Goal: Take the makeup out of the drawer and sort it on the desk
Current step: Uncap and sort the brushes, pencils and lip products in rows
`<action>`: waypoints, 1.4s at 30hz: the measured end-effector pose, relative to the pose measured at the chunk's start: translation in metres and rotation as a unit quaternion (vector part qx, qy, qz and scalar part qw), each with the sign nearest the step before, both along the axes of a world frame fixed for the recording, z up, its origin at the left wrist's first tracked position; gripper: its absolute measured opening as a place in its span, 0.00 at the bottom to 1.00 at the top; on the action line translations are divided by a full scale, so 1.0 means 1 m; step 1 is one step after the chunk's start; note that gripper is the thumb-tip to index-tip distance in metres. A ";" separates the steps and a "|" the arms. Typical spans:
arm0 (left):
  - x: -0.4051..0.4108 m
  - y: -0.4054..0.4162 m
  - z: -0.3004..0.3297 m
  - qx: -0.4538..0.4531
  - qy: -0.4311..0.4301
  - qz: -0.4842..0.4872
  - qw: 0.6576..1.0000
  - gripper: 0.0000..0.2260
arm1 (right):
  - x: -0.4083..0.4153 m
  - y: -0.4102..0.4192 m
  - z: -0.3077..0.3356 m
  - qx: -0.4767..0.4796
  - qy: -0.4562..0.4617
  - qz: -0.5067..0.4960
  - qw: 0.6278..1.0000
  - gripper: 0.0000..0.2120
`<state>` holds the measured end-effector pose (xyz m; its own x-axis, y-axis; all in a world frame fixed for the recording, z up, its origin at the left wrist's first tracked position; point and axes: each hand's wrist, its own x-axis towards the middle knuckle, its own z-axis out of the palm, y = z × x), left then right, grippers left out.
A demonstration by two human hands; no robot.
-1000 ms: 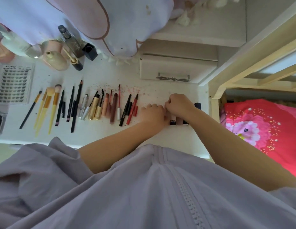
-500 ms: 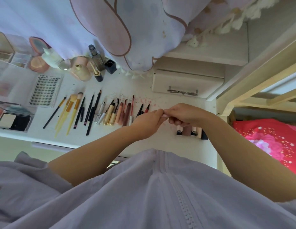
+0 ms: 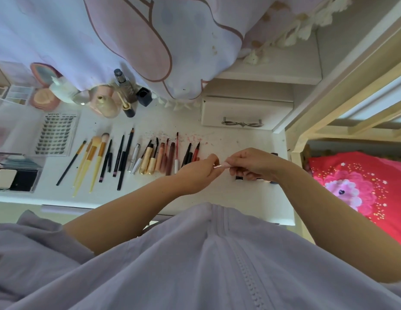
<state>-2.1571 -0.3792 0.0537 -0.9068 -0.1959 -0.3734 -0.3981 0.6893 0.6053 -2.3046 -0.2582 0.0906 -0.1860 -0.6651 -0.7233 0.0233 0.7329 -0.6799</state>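
Observation:
Both hands meet just above the white desk [image 3: 217,198]. My left hand [image 3: 198,173] and my right hand [image 3: 251,163] each pinch one end of a small pink lipstick tube [image 3: 218,166] with a metal band, held level between them. Several short lipsticks [image 3: 239,177] stand on the desk under my right hand, mostly hidden by it. To the left lies a sorted row: lip glosses and liners [image 3: 170,157], gold mascara tubes [image 3: 148,159], dark pencils [image 3: 123,159] and yellow-handled brushes [image 3: 94,157]. A small white drawer [image 3: 246,111] with a bow handle sits at the back, closed.
A false-lash card [image 3: 57,135] and clear boxes with palettes [image 3: 13,175] lie at the left. Bottles and compacts [image 3: 105,104] stand at the back under a hanging pink-and-lilac cloth [image 3: 127,41]. A red flowered quilt [image 3: 363,186] lies beyond the desk's right edge.
Both hands rose from the lipsticks on the desk and came together, then drew slightly apart with the small pink tube between them. The camera view tilted and shifted.

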 end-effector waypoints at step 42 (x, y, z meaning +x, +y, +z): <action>-0.028 0.032 -0.036 -0.055 -0.057 0.116 0.990 0.13 | 0.021 -0.033 -0.059 0.117 0.424 0.074 0.895 0.16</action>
